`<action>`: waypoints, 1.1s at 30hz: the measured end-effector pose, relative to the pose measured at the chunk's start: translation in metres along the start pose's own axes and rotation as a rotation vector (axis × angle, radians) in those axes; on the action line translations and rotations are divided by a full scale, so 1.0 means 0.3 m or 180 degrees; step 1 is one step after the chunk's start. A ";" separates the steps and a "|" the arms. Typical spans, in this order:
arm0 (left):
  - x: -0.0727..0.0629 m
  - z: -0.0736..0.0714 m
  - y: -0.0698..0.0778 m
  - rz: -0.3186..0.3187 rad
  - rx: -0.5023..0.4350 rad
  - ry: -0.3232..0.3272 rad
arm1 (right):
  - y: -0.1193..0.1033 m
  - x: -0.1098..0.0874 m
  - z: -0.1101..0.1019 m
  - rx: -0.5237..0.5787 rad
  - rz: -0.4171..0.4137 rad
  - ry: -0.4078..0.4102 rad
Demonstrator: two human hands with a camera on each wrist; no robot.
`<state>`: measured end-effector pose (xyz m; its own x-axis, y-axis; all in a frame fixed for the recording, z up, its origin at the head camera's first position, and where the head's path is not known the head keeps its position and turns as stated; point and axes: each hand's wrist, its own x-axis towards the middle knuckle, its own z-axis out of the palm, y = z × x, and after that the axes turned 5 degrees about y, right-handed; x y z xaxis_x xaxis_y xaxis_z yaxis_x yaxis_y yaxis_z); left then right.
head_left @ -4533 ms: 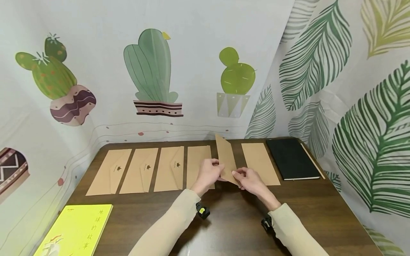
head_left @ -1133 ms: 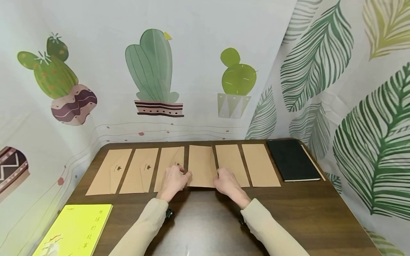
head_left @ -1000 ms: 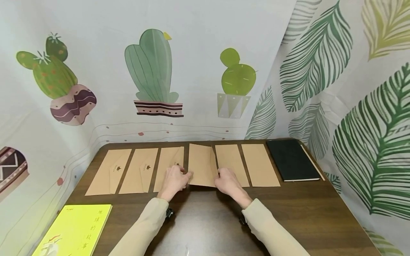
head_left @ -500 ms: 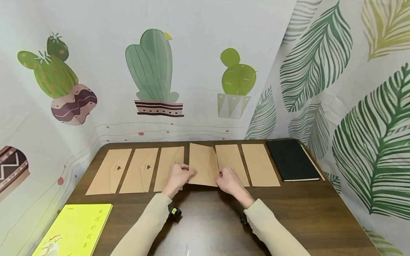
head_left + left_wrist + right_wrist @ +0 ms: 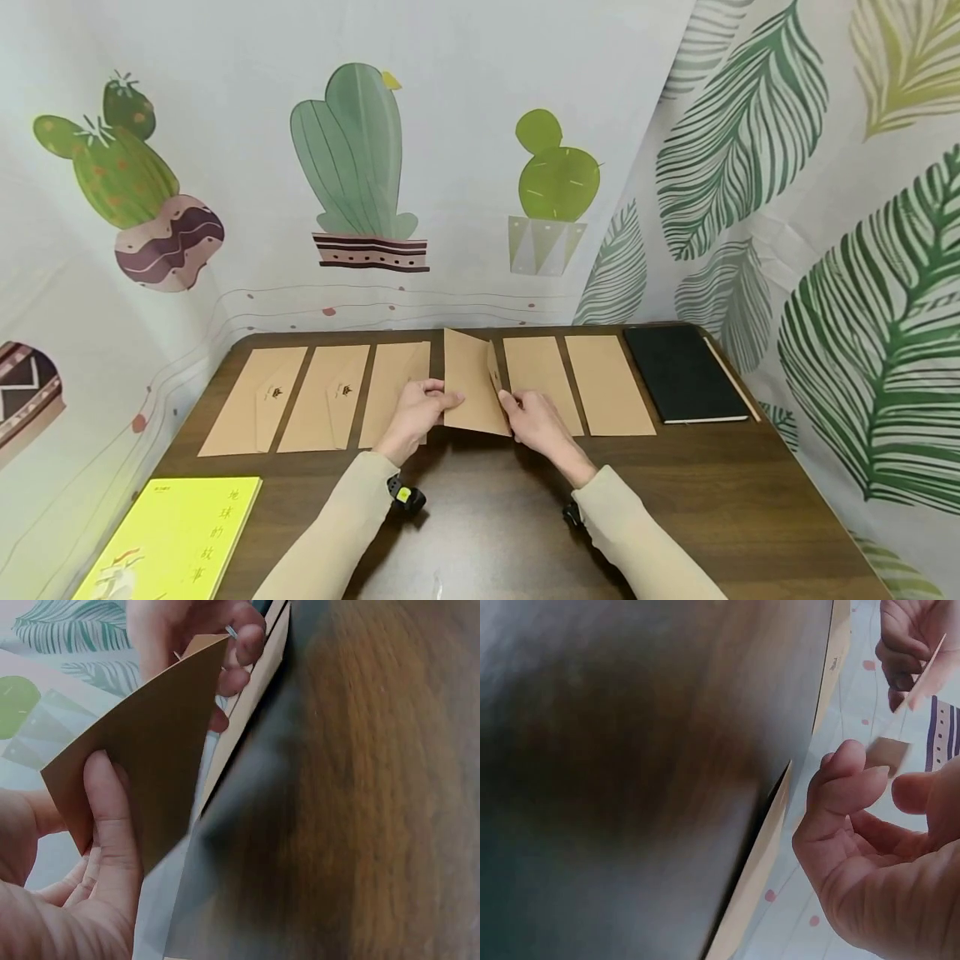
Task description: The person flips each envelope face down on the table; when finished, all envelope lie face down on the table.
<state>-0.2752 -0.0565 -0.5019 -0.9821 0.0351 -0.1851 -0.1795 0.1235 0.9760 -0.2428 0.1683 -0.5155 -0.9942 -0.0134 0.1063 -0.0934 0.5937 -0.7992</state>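
Note:
A brown kraft envelope (image 5: pixel 471 379) is raised and tilted off the table in the middle of a row. My left hand (image 5: pixel 416 412) grips its left edge, the thumb lying across its face in the left wrist view. At the opposite edge, beside the flap (image 5: pixel 493 367), my right hand (image 5: pixel 536 421) has its fingers curled and its thumb at the paper. The flap stands partly folded out. In the right wrist view, a blurred paper corner (image 5: pixel 889 755) appears by the thumb and fingers of that hand. The envelope's contents, if any, are hidden.
Crown-marked envelopes (image 5: pixel 258 400) lie flat to the left, the nearest partly covered by my left hand. Two plain ones (image 5: pixel 609 383) lie to the right. Beyond them are a black notebook (image 5: pixel 682 375) and a thin stick (image 5: pixel 731 379). A yellow book (image 5: pixel 172 533) sits front left.
Earlier, both hands held the envelope to the right, which now lies flat. Since then they have moved left and lifted the middle envelope, tilting it up and swinging its flap outward.

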 end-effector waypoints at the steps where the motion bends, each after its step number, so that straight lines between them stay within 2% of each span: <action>1: -0.003 0.000 0.002 -0.0016 -0.0037 -0.0004 | 0.000 0.001 0.001 0.0028 0.0002 0.0019; 4: -0.014 0.002 0.009 -0.0055 -0.0156 -0.0022 | 0.003 0.011 0.009 0.0179 0.0134 0.0036; 6: -0.021 0.002 0.012 -0.0051 -0.0218 -0.0049 | -0.034 0.006 0.000 0.0415 0.0444 0.0023; 9: -0.026 0.003 0.012 -0.0052 -0.0297 -0.0117 | -0.034 0.016 0.006 0.0782 0.0763 -0.0017; 12: -0.027 -0.001 0.007 -0.0050 -0.0289 -0.0161 | -0.038 0.021 0.007 0.1140 0.1024 -0.0019; 14: -0.029 -0.005 0.001 -0.0078 -0.0205 -0.0141 | -0.043 0.021 0.004 0.1288 0.1104 0.0023; 19: -0.041 -0.010 -0.007 -0.0106 0.0126 -0.0028 | -0.050 0.021 0.000 0.1394 0.1113 0.0117; 23: -0.056 -0.005 -0.002 -0.0071 0.0261 0.0045 | -0.052 0.025 0.003 0.1523 0.1106 0.0139; 28: -0.063 0.008 -0.004 0.0135 0.0613 0.0170 | -0.059 0.027 0.001 0.1542 0.1009 0.0202; 33: -0.066 0.021 0.002 0.0278 0.1136 0.0151 | -0.072 0.026 -0.006 0.1455 0.0896 0.0321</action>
<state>-0.2554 -0.0507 -0.4985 -0.9959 0.0159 -0.0893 -0.0720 0.4603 0.8848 -0.2485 0.1567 -0.4965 -0.9763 0.1861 -0.1105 0.1399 0.1528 -0.9783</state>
